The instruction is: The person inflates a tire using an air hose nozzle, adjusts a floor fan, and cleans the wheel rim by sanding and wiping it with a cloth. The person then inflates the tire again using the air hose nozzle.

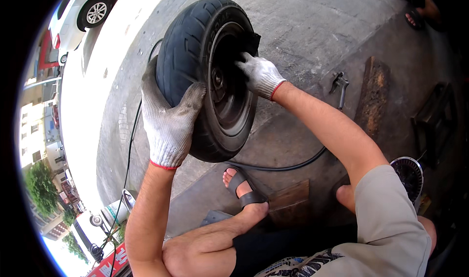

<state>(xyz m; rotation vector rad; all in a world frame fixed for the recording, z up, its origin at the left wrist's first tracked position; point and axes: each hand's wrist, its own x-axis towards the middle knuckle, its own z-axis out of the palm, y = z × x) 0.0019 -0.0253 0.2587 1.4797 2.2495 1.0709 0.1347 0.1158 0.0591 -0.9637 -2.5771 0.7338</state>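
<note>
A small black scooter-type wheel with its tire (185,57) stands tilted in front of me, the metal rim (229,123) facing right. My left hand (171,116), in a dirty white knit glove, wraps round the tire's left side, thumb on the sidewall. My right hand (259,74), gloved too, reaches into the rim's hollow beside the hub (218,78). Its fingers are bent and slightly blurred. A black flap (251,43), perhaps cloth or rubber, sticks out above those fingers at the rim's edge; how they grip it is hidden.
A black hose (288,168) curves over the concrete near my sandaled foot (242,186). To the right lie a metal hand tool (340,89), a worn wooden plank (373,96), a dark metal stand (434,118) and a round wire-guarded fan (408,177). Another person's feet (415,18) show far right.
</note>
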